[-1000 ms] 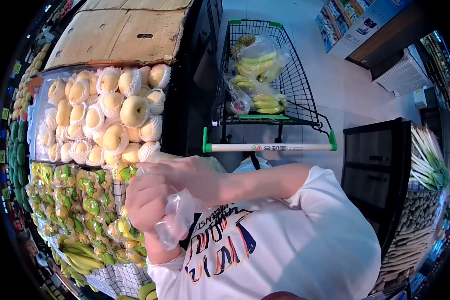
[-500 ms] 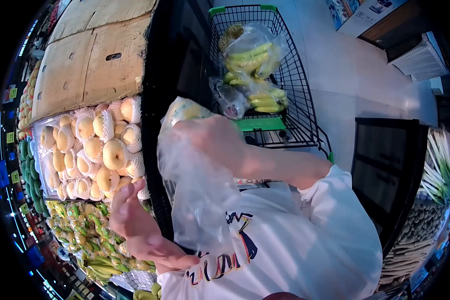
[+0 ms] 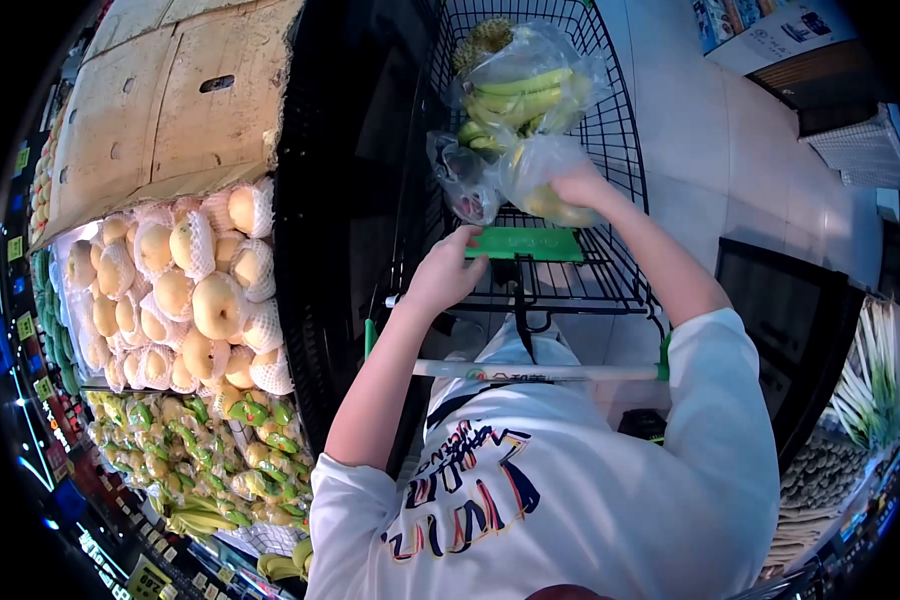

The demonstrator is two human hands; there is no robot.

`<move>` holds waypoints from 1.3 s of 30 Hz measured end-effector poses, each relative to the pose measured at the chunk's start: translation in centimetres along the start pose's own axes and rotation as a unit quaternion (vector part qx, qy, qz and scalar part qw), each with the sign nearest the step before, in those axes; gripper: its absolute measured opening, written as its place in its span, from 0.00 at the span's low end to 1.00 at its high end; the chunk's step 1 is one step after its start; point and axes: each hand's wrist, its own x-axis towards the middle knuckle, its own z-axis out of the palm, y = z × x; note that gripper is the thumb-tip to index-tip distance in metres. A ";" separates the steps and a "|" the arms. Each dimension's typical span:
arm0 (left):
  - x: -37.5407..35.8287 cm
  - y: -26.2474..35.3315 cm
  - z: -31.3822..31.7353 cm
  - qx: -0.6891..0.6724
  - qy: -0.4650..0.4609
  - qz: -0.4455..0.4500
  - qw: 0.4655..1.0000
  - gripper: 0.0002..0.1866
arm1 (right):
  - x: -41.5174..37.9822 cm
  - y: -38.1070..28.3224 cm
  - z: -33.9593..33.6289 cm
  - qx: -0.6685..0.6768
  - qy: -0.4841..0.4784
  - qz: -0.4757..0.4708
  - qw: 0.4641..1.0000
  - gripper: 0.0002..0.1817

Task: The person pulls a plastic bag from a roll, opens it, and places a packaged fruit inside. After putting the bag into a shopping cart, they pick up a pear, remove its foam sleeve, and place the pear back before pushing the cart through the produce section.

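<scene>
My right hand (image 3: 578,186) is inside the shopping cart (image 3: 625,110), its fingers closed on a clear plastic bag (image 3: 532,165). That bag lies over yellow fruit near the cart's green flap (image 3: 525,243); its contents are blurred behind the plastic. My left hand (image 3: 448,270) is at the left end of the flap with thumb and fingers apart, holding nothing. Farther in sit bagged bananas (image 3: 520,100) and a spiky brown fruit (image 3: 483,45). A second clear bag (image 3: 465,180) with dark contents rests on the cart's left side.
On the left, round yellow pears (image 3: 220,305) in foam nets fill a display beside cardboard (image 3: 190,100). Bagged green and yellow produce (image 3: 200,450) lies below them. The cart's handle (image 3: 540,371) crosses before my body. A dark stand (image 3: 780,330) and leeks (image 3: 870,380) are at right.
My right hand has carried the plastic bag from beside the pear display into the cart. My left hand has moved from near the pears to the green flap.
</scene>
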 end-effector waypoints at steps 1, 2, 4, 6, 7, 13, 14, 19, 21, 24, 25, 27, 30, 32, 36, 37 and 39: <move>0.8 -0.7 1.0 -0.009 -0.016 -0.010 1.000 0.24 | 0.3 0.8 1.1 -0.020 -0.029 0.034 0.999 0.16; 1.7 -1.3 1.9 -0.018 -0.031 -0.018 0.999 0.25 | 0.5 1.7 2.1 -0.046 -0.052 0.045 0.997 0.16; 3.2 -2.0 3.4 -0.019 -0.055 -0.040 0.998 0.26 | 0.8 2.1 3.6 -0.095 -0.098 0.068 0.988 0.15; 4.8 -2.8 4.5 -0.004 -0.074 -0.066 0.995 0.27 | 0.5 3.4 6.8 -0.114 -0.121 0.100 0.981 0.14; 6.1 -4.0 5.2 -0.004 -0.102 -0.072 0.992 0.36 | 0.1 3.2 7.6 -0.119 -0.137 0.107 0.978 0.14; 11.2 -6.8 8.5 0.059 -0.021 -0.040 0.997 0.55 | -0.2 4.3 13.9 0.040 -0.115 0.256 0.959 0.16; 12.2 -7.0 8.9 0.060 -0.024 -0.037 0.997 0.56 | 0.0 4.4 14.1 0.056 -0.124 0.254 0.957 0.16; 16.9 -10.4 12.5 -0.071 -0.095 0.080 0.990 0.45 | -1.3 3.7 15.3 0.240 -0.051 0.218 0.945 0.16; 19.1 -12.6 14.8 -0.019 -0.085 0.085 0.993 0.38 | -1.6 4.1 15.0 0.329 -0.034 0.201 0.922 0.18; 20.1 -13.8 17.0 -0.009 -0.074 0.049 0.996 0.25 | -1.7 3.8 12.0 0.301 -0.095 0.192 0.929 0.20; 20.7 -15.7 18.8 -0.004 -0.083 0.061 0.995 0.24 | -1.7 4.7 11.5 0.281 -0.161 0.154 0.933 0.17; 20.5 -15.5 19.2 -0.074 -0.097 0.072 0.990 0.17 | -1.1 3.3 8.2 0.181 -0.212 0.147 0.949 0.17; 19.9 -12.7 18.4 -0.031 -0.020 0.123 0.992 0.16 | -1.8 3.5 7.7 0.049 -0.165 0.036 0.984 0.17; 19.8 -15.1 19.8 -0.163 -0.021 0.015 0.986 0.13 | -2.3 3.1 7.6 0.041 -0.004 -0.091 0.995 0.17; 18.1 -15.7 17.7 -0.221 -0.081 -0.067 0.969 0.13 | -1.4 7.8 9.2 0.148 0.060 0.235 0.959 0.15; 18.1 -15.3 17.3 -0.132 -0.080 -0.030 0.988 0.13 | -1.2 11.6 11.9 0.157 0.062 0.338 0.926 0.18; 17.7 -15.0 16.5 -0.026 -0.070 0.019 0.997 0.13 | -0.1 15.4 13.0 0.350 -0.037 0.570 0.742 0.33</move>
